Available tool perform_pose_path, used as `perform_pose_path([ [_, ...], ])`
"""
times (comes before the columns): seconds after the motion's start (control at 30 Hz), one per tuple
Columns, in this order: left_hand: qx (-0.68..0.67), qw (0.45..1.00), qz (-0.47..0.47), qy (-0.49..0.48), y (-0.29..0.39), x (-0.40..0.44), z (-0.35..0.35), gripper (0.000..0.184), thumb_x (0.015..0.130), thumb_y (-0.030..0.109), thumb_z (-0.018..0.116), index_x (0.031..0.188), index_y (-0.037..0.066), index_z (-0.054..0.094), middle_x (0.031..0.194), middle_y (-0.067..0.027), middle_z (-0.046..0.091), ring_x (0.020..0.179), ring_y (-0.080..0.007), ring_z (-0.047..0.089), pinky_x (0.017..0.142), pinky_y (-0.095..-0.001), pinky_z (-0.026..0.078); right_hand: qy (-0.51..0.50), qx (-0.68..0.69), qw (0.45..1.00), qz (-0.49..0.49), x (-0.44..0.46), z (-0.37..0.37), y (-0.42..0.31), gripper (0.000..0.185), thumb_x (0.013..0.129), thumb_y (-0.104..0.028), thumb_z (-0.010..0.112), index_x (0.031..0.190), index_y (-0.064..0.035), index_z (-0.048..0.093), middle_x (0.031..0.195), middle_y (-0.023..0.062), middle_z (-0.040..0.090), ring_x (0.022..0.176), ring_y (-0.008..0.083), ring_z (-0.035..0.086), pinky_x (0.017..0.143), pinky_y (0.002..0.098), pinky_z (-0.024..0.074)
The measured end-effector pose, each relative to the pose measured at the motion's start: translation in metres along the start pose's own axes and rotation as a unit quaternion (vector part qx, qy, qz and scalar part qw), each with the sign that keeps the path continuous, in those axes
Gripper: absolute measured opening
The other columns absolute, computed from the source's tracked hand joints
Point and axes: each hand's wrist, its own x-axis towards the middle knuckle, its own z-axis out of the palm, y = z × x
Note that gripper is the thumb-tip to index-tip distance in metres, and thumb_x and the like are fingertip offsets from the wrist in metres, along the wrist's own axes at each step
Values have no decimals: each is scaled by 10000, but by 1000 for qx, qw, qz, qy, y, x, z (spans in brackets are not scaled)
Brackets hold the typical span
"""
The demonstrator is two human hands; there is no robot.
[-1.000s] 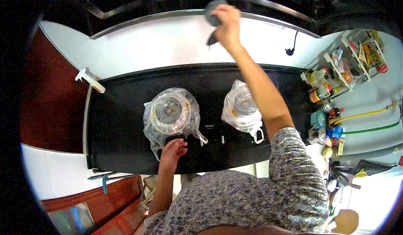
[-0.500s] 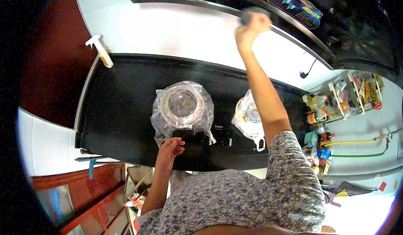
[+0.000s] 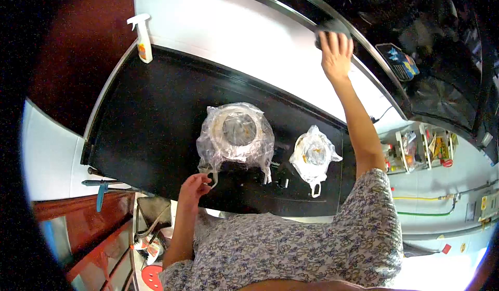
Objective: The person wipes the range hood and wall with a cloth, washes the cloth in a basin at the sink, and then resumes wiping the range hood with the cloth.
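currently, left hand (image 3: 194, 185) low, right hand (image 3: 336, 54) raised to the dark hood (image 3: 400, 31).
far left, a spray bottle (image 3: 143, 41) stands; the left hand curls loosely beside the larger plastic bag (image 3: 236, 132), whether gripping its handle i cannot tell; then comes the smaller plastic bag (image 3: 314, 153); the right hand, half open, holds a dark pad (image 3: 323, 39) under its fingers near the hood's metal edge.
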Motion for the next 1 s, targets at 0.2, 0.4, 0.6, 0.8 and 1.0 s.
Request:
perform_pose_path([
  [0.2, -50, 997, 51, 20, 4, -5, -21, 209, 867, 216, 527, 991, 53, 569, 859, -60, 619, 679, -133, 580, 650, -274, 469, 23, -90, 973, -211, 116, -7, -69, 550, 786, -146, 497, 1317, -219, 369, 1399, -60, 225, 1279, 143, 207, 1068, 361, 150],
  [0.4, -66, 997, 23, 24, -10, -3, -34, 220, 860, 226, 538, 992, 53, 569, 860, -58, 621, 671, -126, 582, 651, -266, 474, -79, -99, 961, -247, 69, -19, -20, 566, 749, -112, 515, 1297, -198, 400, 1400, -54, 229, 1283, 155, 218, 1066, 366, 184],
  [0.6, -92, 995, 42, 22, -2, -13, -42, 211, 869, 209, 522, 996, 46, 567, 876, -75, 623, 680, -132, 591, 656, -256, 488, -77, -134, 945, -287, 43, 0, 9, 526, 770, -154, 526, 1284, -195, 424, 1393, -51, 238, 1272, 141, 240, 1057, 367, 207],
  [0.8, -97, 993, 53, 50, -3, -21, -45, 211, 877, 210, 512, 995, 44, 564, 875, -79, 622, 685, -136, 592, 640, -256, 491, 37, -84, 957, -275, 168, -26, -105, 473, 771, -167, 528, 1241, -173, 470, 1383, -36, 253, 1285, 138, 207, 1064, 357, 187],
  [1.0, -118, 993, 17, 25, -14, -16, -50, 209, 881, 216, 506, 999, 53, 561, 876, -70, 621, 689, -140, 588, 666, -263, 476, -31, -94, 956, -276, 138, -30, -77, 442, 792, -178, 513, 1232, -166, 482, 1372, -51, 279, 1289, 137, 200, 1066, 355, 176],
])
